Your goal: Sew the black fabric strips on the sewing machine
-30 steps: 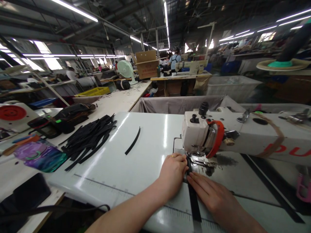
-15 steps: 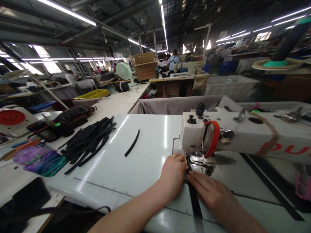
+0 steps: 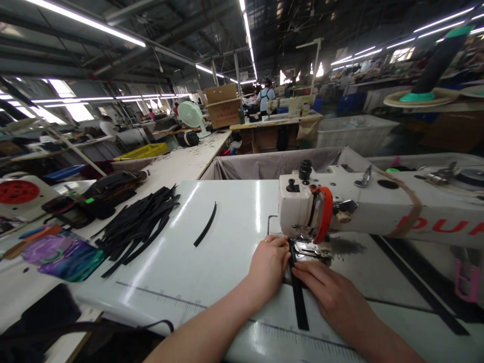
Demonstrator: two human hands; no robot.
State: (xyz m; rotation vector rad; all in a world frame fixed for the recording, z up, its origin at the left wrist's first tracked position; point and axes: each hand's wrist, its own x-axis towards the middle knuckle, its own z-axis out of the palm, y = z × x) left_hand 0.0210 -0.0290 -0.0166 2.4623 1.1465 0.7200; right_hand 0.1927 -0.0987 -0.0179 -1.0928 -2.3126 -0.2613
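Note:
A black strip lies lengthwise on the pale sewing table, its upper end under the head of the white sewing machine. My left hand is beside the needle area, fingers curled and pressed together on the strip's left edge. Against the strip's right side rests my right hand, its fingers stretched out flat and close together near the metal plate. The needle and the fingertips of my left hand are partly hidden. One short black strip lies apart, left of the machine.
A pile of black strips covers the table's left side, near a purple and teal pouch. Long black strips lie right of my right hand. Behind are a fan, a cardboard box and a person.
The strip under my hands has moved up toward the machine, its near end now farther from me. Both hands stay beside it. The view has shifted slightly.

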